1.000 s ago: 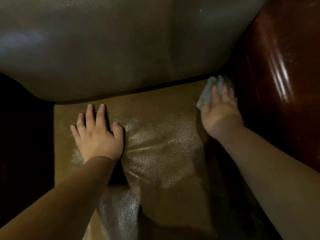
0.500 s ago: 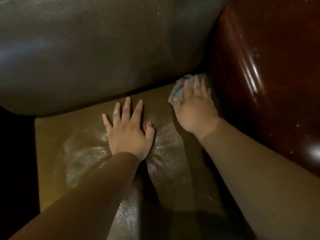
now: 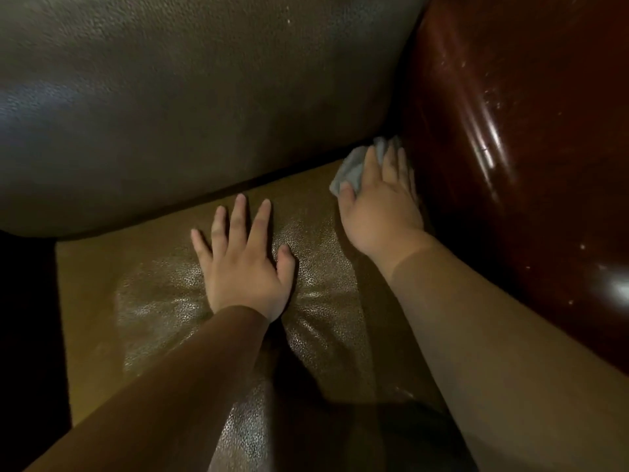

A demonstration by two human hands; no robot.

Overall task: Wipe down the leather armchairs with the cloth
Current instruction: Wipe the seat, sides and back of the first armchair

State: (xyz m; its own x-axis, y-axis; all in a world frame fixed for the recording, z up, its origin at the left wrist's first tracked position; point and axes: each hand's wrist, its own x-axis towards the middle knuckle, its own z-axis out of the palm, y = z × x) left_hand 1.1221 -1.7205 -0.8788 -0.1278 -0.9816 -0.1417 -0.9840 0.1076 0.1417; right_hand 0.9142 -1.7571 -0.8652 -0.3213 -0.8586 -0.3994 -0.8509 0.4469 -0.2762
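Shifted rightward, left hand lies flat on seat cushion; right hand presses cloth flat beside armrest.

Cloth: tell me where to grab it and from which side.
Pinch the bunched grey edge of the cloth that sticks out left of the right hand, coming from above over the seat cushion. The armrest walls off its right side and the backrest its far side; the hand covers the rest.

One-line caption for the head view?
Right hand presses a grey cloth into the far-right corner of the seat cushion; left hand lies flat on it.
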